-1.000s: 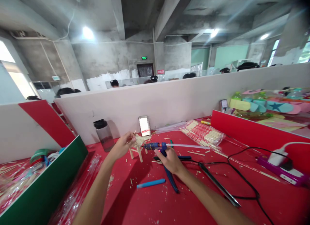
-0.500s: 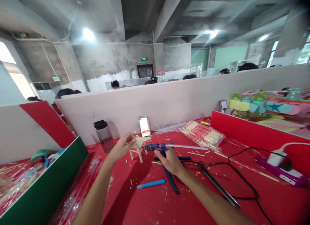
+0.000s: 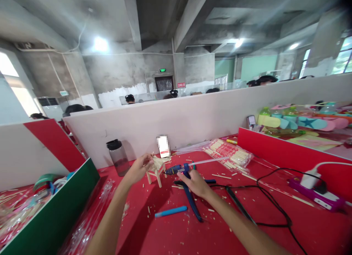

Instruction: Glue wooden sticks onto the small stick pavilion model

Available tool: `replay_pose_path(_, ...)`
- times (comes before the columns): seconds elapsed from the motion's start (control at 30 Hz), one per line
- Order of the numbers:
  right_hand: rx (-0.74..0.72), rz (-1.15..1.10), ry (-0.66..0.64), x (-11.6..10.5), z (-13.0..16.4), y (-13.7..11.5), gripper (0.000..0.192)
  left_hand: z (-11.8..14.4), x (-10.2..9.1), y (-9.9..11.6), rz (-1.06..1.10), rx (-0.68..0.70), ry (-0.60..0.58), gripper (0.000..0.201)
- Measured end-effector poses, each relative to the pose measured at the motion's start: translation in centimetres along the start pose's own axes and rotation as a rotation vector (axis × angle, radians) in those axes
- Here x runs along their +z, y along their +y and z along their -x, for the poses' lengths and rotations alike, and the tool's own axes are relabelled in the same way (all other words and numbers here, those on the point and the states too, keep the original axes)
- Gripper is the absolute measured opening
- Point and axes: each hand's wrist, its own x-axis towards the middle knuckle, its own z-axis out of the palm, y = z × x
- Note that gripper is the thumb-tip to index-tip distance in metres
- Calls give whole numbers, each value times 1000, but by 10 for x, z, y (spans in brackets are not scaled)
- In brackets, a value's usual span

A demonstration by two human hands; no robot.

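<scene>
The chief hazard is a burn or a spoiled joint: the right hand [image 3: 195,182] is clamped round the grip of a blue hot-glue gun [image 3: 177,169], whose nozzle points at the small wooden stick frame [image 3: 156,168] and sits just beside it, close to the fingers of the left hand [image 3: 136,168] that pinch the frame's upper left edge. If the nozzle slips, or glue runs along a stick, it could reach those fingers; pressure from the gun could also tip the frame, which is light and stands on thin legs. A second risk is the black cable [image 3: 264,196] trailing to the right of the frame across the red table [image 3: 170,233], past a purple power strip [image 3: 316,196]; a snag there would jerk the gun off line. Blue-handled pliers [image 3: 192,203] lie just in front of the frame, under the right wrist, and could catch the forearm. The frame itself stands upright on the table, a pale lattice of short sticks on splayed legs, chair-like as far as the small, slightly blurred view allows. A clear glue stick [image 3: 211,161] projects from the gun's rear, away from the frame. Left of the frame stands a dark bottle [image 3: 117,156]; behind and to its right lies a bag of sticks [image 3: 228,154]; a blue pen [image 3: 170,211] lies in front, and wood offcuts litter the table around it.
</scene>
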Motion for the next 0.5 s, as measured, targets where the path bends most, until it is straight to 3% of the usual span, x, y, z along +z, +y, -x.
replay_pose_path(0.13,132,-390,-196,1,0,4,55,0,0,-3,18,-14,-4,29)
replay_pose_path(0.27,112,-642,-174,-19,-2,5,44,-1,-1,-5,30,2,-11,28)
replay_pose_path(0.37,111,-365,-29,-45,-8,11,26,-1,-2,-4,36,1,-16,27)
replay_pose_path(0.43,134,53,91,-61,-14,17,14,-1,-2,-4,45,-5,-17,28)
replay_pose_path(0.5,129,418,126,-75,-19,24,15,-1,-1,-4,58,-5,-16,29)
